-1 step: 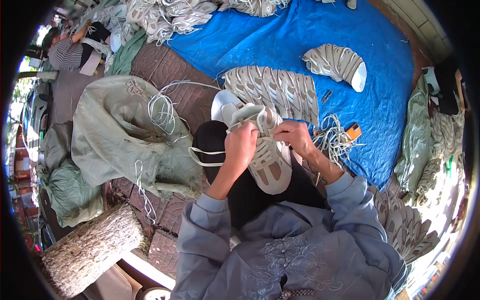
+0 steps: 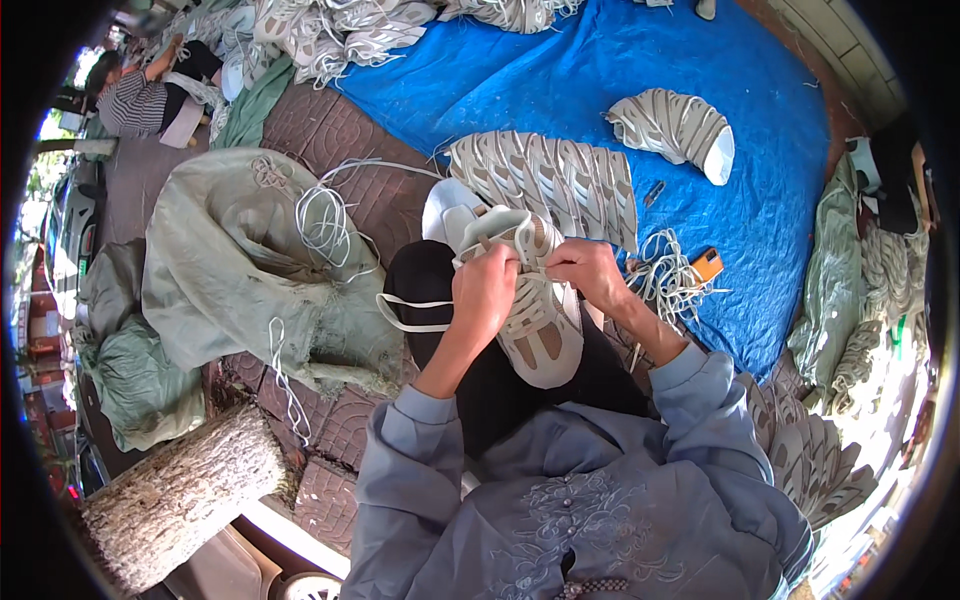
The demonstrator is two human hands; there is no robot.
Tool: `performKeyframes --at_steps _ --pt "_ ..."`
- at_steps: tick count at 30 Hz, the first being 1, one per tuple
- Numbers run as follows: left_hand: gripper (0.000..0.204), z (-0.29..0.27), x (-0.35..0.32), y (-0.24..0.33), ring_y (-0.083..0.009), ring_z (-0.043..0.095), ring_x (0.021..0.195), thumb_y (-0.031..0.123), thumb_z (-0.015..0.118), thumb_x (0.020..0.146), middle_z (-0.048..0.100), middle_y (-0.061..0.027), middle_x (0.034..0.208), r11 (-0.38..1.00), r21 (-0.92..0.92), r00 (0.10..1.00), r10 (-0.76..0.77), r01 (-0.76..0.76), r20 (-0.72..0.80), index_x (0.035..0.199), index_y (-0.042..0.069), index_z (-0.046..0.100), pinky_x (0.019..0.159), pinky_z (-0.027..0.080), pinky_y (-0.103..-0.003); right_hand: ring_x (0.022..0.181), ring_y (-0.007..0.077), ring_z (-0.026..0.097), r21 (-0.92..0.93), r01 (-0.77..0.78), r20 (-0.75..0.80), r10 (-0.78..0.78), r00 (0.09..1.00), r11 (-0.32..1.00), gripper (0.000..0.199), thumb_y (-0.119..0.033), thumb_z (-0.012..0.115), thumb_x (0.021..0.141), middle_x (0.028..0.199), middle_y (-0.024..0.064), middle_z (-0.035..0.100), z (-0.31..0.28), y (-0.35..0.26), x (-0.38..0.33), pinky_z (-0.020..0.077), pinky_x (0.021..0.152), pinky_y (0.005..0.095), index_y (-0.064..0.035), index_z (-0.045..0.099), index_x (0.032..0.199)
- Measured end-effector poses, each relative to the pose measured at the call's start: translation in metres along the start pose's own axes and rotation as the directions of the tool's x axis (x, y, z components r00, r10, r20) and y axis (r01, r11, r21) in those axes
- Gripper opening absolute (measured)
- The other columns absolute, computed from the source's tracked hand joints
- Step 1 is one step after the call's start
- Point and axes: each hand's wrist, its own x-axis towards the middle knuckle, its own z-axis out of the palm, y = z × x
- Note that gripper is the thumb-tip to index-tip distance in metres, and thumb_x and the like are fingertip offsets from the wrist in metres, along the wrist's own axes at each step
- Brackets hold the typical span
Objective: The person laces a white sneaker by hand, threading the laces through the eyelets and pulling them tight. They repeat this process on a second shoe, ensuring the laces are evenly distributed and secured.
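Paving [image 2: 385,200], sack [image 2: 200,265] — contents hidden; both hands [image 2: 484,297] grip lace [image 2: 424,329] atop shoe [image 2: 546,350].

room: blue tarp [image 2: 775,205], right side | obstacles: lace tangle [image 2: 664,282], orange phone [image 2: 708,264]

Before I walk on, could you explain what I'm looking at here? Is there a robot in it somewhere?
No robot here: these are a person's own bare left hand and right hand. The camera is worn on the head and looks down; its wide fisheye lens bends straight edges.

Both hands pinch at the white lace of a beige-and-white shoe upper over the lap; one loop of lace hangs out to the left. Ahead, a blue sheet carries a row of similar uppers, a curved stack and a tangle of laces beside an orange object. Left lies a grey-green sack.
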Motion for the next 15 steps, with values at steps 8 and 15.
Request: performKeyframes --at_steps 8,15 --pt "0.014 0.006 0.015 0.0 -0.0341 0.058 0.064 0.014 0.051 0.074 0.059 -0.0159 0.066 0.99 -0.082 0.991 -0.106 0.112 0.078 0.072 0.007 0.063 0.059 0.046 -0.042 0.064 0.0256 0.059 -0.49 0.393 0.19 -0.345 0.919 0.778 0.006 -0.012 0.06 0.065 0.069 0.0093 0.058 0.004 0.017 0.018 0.0479 0.058 0.0355 -0.006 0.059 0.066" --pt "0.011 0.016 0.016 -0.007 -0.0336 0.057 0.061 0.014 0.053 0.072 0.057 -0.0154 0.061 0.999 -0.034 0.99 0.023 -0.018 0.139 0.07 0.01 0.063 0.056 0.045 -0.042 0.058 0.0241 0.061 -0.701 0.401 0.293 -0.274 0.916 0.59 0.008 -0.01 0.058 0.066 0.067 0.0115 0.059 0.007 -0.002 0.026 0.0483 0.051 0.0344 -0.0027 0.06 0.065"
